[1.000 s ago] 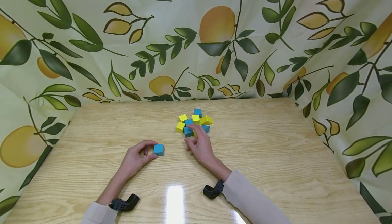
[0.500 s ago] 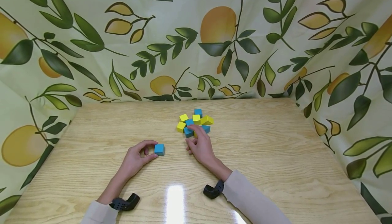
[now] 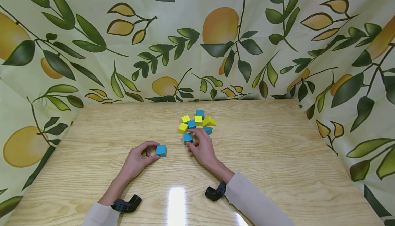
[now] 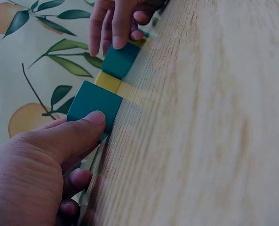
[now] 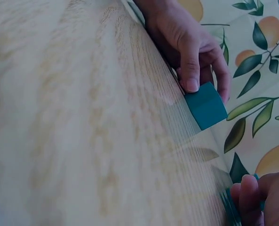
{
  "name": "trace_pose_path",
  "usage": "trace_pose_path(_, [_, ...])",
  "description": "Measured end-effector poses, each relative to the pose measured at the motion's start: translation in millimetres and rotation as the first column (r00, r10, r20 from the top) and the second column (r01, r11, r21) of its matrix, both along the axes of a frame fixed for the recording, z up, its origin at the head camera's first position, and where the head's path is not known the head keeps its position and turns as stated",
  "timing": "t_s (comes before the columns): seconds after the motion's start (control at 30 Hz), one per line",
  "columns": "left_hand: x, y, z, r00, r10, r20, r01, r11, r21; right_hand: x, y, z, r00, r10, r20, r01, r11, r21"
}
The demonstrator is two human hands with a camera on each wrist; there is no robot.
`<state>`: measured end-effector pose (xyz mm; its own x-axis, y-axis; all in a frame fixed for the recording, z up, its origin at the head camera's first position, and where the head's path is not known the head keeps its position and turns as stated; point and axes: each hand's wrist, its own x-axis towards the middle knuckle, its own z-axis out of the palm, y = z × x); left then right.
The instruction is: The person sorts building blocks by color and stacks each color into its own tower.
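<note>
My left hand (image 3: 137,157) pinches a blue cube (image 3: 161,151) between thumb and fingers, on the wooden table left of the middle. That cube (image 4: 94,106) shows large in the left wrist view, the thumb pressed on its near face. To the right, my right hand (image 3: 202,145) holds a second blue cube (image 3: 188,138) between thumb and index finger, just in front of a group of blocks. Part of this cube (image 5: 230,207) is hidden by the fingers in the right wrist view. Beyond it lies another blue cube (image 3: 191,124) among yellow ones.
Several blocks lie grouped behind the right hand: yellow cubes (image 3: 183,127), a yellow triangular block (image 3: 209,121), a blue pointed block (image 3: 208,130) and a blue cube (image 3: 200,113) at the back. A patterned cloth (image 3: 172,10) stands behind the table (image 3: 271,157) and along its sides.
The right hand's blue cube has come out of the group, nearer to me and slightly left, against the thumb. The left hand and its cube have hardly moved.
</note>
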<state>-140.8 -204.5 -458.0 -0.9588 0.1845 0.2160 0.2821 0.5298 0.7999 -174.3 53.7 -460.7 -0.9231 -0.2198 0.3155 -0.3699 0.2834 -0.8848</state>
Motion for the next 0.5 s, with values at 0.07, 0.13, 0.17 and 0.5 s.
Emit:
trace_pose_path(0.07, [0.0,0.0,-0.2,1.0,0.002,-0.001,-0.002,1.0,-0.002,0.3,0.3,-0.3,1.0,0.013,-0.014,-0.013,1.0,0.017])
trace_pose_path(0.13, [0.1,0.1,-0.1,1.0,0.005,0.0,-0.005,1.0,-0.003,0.2,0.4,-0.8,0.999,0.029,-0.025,-0.028,0.999,0.033])
trace_pose_path(0.17, [0.0,0.1,-0.2,1.0,0.004,0.001,-0.004,1.0,0.0,0.4,0.4,-0.9,0.999,0.034,-0.029,-0.033,0.999,0.04])
trace_pose_path(0.5, [0.1,-0.1,1.0,1.0,-0.004,0.008,0.004,1.0,0.016,2.5,0.9,-2.5,0.999,0.03,-0.042,-0.024,0.991,0.131])
